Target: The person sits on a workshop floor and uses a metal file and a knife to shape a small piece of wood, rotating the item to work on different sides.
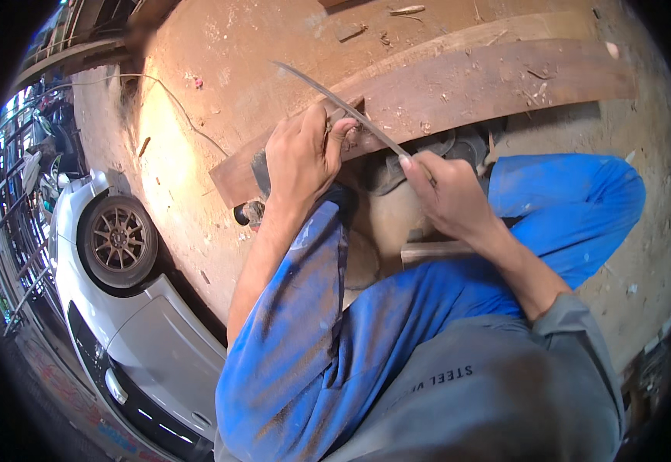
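My right hand (451,192) is closed round the near end of a long, thin grey metal blade (328,94). The blade runs up and to the left, past my left hand; whether it is a saw or a file I cannot tell. My left hand (298,158) is curled over a small brown wooden piece (348,112), its thumb raised close to the blade. Most of that piece is hidden by the fingers. Below both lies a long brown wooden board (489,86), dusted with shavings.
Another plank (505,31) lies beyond the board. My bent legs in blue trousers (566,200) flank the work. A dark power tool (459,146) sits partly under the board. A silver car (158,331) stands at left. A thin cable (168,94) crosses the floor, among wood scraps (406,11).
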Demonstrator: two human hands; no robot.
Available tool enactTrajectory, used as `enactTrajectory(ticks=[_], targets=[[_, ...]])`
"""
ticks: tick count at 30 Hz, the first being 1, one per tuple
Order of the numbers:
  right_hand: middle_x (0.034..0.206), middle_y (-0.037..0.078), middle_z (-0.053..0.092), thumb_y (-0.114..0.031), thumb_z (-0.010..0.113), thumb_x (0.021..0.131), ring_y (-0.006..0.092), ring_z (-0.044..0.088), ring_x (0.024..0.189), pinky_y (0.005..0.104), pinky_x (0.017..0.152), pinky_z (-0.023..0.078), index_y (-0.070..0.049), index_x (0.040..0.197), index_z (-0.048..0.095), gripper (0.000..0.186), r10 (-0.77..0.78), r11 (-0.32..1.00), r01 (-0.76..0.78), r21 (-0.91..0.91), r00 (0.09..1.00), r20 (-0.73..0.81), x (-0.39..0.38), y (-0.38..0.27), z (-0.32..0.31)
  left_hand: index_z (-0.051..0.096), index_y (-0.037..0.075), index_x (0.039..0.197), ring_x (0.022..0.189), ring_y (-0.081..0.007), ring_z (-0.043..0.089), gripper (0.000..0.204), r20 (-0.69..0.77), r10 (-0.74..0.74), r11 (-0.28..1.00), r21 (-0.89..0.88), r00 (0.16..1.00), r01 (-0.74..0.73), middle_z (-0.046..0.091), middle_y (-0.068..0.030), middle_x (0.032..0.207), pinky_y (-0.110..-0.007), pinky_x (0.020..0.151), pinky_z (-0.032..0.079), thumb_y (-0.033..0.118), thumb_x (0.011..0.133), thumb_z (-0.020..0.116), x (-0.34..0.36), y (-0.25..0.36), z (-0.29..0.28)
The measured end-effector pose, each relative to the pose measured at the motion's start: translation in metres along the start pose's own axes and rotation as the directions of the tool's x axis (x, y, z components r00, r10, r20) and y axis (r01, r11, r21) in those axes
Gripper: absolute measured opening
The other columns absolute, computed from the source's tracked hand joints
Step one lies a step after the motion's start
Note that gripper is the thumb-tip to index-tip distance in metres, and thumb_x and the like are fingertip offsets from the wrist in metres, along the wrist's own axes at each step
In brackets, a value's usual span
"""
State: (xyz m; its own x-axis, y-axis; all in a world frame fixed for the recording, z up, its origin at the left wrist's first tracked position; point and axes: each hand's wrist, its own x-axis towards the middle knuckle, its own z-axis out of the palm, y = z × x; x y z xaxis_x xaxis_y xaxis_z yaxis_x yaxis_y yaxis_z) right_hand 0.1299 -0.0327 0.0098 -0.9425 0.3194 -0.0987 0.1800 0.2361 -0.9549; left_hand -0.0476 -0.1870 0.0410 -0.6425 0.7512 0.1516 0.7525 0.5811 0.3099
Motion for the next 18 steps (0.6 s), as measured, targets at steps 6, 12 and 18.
enactTrajectory(ticks=[6, 12, 18], targets=[[0.059, 0.023, 0.057, -0.022, 0.060, 0.105, 0.0444, 0.060, 0.055, 0.0505, 0.050, 0.045, 0.001, 0.079, 0.061, 0.034, -0.030, 0.995, 0.033, -0.099, 0.999, 0.024, 0.008, 0.002, -0.007, 0.051, 0.008, 0.077, 0.061, -0.0359, 0.055, 0.042, 0.022, 0.013, 1.000, 0.006, 1.000, -0.013, 0.053, -0.0132, 0.063, -0.044, 0.060, 0.043, 0.040, 0.097, 0.070, -0.003, 0.002, 0.000], [0.059, 0.024, 0.058, -0.022, 0.060, 0.104, 0.0465, 0.060, 0.057, 0.0519, 0.051, 0.046, 0.001, 0.077, 0.061, 0.036, 0.018, 0.998, -0.016, -0.056, 0.999, 0.050, 0.011, -0.007, -0.012, 0.051, 0.006, 0.078, 0.062, -0.0371, 0.056, 0.042, 0.029, 0.019, 1.000, 0.003, 0.999, -0.019, 0.053, -0.0144, 0.064, -0.045, 0.060, 0.043, 0.039, 0.098, 0.069, -0.003, 0.002, -0.002], [0.060, 0.025, 0.059, -0.023, 0.061, 0.104, 0.0469, 0.061, 0.058, 0.0514, 0.051, 0.047, 0.001, 0.077, 0.061, 0.036, 0.008, 0.996, -0.010, -0.093, 1.000, -0.016, 0.009, 0.007, -0.005, 0.052, 0.004, 0.080, 0.061, -0.0395, 0.056, 0.042, 0.019, 0.049, 0.999, 0.000, 0.999, -0.049, 0.052, -0.0175, 0.064, -0.046, 0.056, 0.043, 0.038, 0.099, 0.068, 0.005, 0.002, -0.001]])
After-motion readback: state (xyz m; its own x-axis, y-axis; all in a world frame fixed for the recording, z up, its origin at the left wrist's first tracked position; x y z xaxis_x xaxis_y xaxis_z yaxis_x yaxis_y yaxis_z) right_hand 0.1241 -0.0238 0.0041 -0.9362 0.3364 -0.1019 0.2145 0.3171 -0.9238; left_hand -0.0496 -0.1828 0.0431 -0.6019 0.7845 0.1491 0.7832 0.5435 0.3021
